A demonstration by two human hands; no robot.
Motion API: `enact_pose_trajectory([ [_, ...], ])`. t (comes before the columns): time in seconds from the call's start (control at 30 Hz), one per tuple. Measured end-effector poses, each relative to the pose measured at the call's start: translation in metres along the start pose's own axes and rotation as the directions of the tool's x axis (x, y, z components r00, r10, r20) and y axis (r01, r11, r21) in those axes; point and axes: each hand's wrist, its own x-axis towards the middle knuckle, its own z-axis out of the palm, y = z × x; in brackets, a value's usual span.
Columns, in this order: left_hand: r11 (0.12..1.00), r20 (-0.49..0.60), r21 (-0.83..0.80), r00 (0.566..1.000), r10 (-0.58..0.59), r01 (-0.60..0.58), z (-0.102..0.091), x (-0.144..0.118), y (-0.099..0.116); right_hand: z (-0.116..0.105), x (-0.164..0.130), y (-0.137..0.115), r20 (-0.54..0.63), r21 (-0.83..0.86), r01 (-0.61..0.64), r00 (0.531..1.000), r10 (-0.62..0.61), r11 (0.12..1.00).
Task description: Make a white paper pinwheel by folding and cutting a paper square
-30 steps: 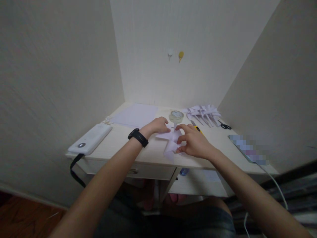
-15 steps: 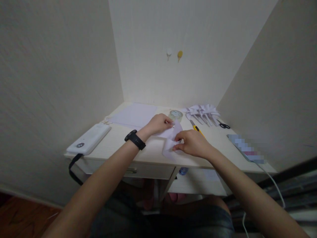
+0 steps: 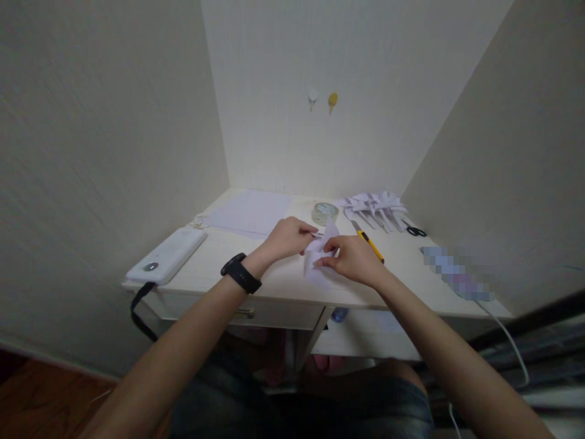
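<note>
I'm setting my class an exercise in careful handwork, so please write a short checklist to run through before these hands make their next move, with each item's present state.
1. Right hand pinching the folded paper: ok.
2. Left hand at the same paper: ok, though its grip is partly hidden.
3. Yellow cutter laid down, not in hand: ok, but it lies close beside the right hand.
4. Cutter blade drawn in: cannot tell, too small to see.
5. Tape roll near the work: ok, just beyond the paper.
6. Scissors closed: cannot tell.
</note>
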Motion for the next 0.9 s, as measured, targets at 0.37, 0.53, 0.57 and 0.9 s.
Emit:
enact_pose_trajectory([
  [0.37,0.883,-0.028,-0.464,0.997,0.072,-0.077,0.028,-0.006,-0.018,0.016,-0.013,0.006,-0.15,0.092,0.121,0.983,-0.106,0.988],
  [0.53,0.83,-0.029,-0.557,0.999,-0.022,0.002,0.034,-0.005,-0.025,0.022,-0.012,0.011,-0.127,0.179,0.077,0.99,-0.054,0.981],
  [0.57,0.825,-0.027,-0.565,0.999,-0.039,0.016,0.034,-0.005,-0.025,0.023,-0.011,0.012,-0.106,0.222,0.06,0.994,-0.037,0.973],
  [0.9,0.878,-0.04,-0.478,0.998,-0.04,0.016,0.043,0.006,-0.025,0.028,-0.002,0.017,-0.04,0.47,-0.024,0.998,0.048,0.882],
])
